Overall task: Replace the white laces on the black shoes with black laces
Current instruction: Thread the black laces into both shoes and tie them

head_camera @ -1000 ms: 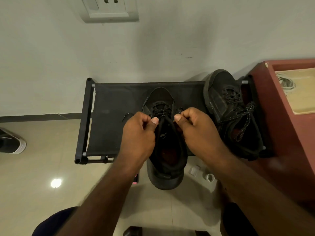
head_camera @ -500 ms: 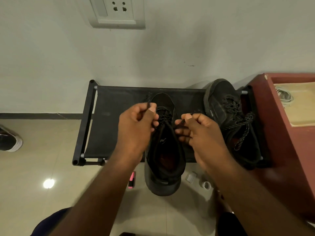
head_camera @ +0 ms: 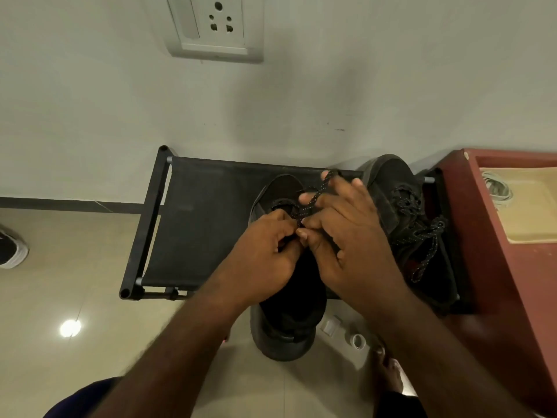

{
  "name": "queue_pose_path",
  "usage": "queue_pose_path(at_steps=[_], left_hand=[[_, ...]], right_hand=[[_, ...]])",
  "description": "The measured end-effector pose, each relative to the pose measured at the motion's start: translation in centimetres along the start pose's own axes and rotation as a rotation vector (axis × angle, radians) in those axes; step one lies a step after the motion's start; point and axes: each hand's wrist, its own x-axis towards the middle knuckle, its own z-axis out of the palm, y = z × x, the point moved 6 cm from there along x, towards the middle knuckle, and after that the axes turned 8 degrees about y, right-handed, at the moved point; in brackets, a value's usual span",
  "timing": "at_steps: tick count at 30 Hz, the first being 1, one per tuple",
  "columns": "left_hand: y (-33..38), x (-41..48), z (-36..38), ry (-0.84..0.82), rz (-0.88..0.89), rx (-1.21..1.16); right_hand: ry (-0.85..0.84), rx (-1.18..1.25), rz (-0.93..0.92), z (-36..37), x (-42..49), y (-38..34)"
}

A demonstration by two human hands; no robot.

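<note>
On my feed I read the near shoe (head_camera: 284,342) as matt black, the lace (head_camera: 313,198) as pale-flecked woven cord, the rack shelf (head_camera: 205,224) as matt black cloth on smooth tubes, the floor (head_camera: 60,282) as glossy tile, the socket (head_camera: 217,25) as smooth plastic.

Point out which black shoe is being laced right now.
The middle shoe, overhanging the rack: left hand and right hand hold its lace. The other shoe sits untouched, already laced.

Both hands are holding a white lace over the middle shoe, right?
No. The head view shows the lace is black with pale flecks, not white. The left hand and right hand do hold it over the middle shoe.
</note>
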Motion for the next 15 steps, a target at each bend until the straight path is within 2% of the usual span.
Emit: queue_pose_path(at_steps=[3, 9, 15], left_hand=[[0.1, -0.1, -0.1, 0.029, -0.014, -0.008], [0.0, -0.2, -0.9, 0.229, -0.030, 0.005], [0.3, -0.4, -1.5, 0.292, -0.021, 0.016]], right_hand=[[-0.061, 0.237, 0.232, 0.5, -0.3, 0.5], [0.039, 0.418, 0.604, 0.8, -0.4, 1.7], [-0.094, 0.452, 0.638, 0.8, -0.4, 2.0]])
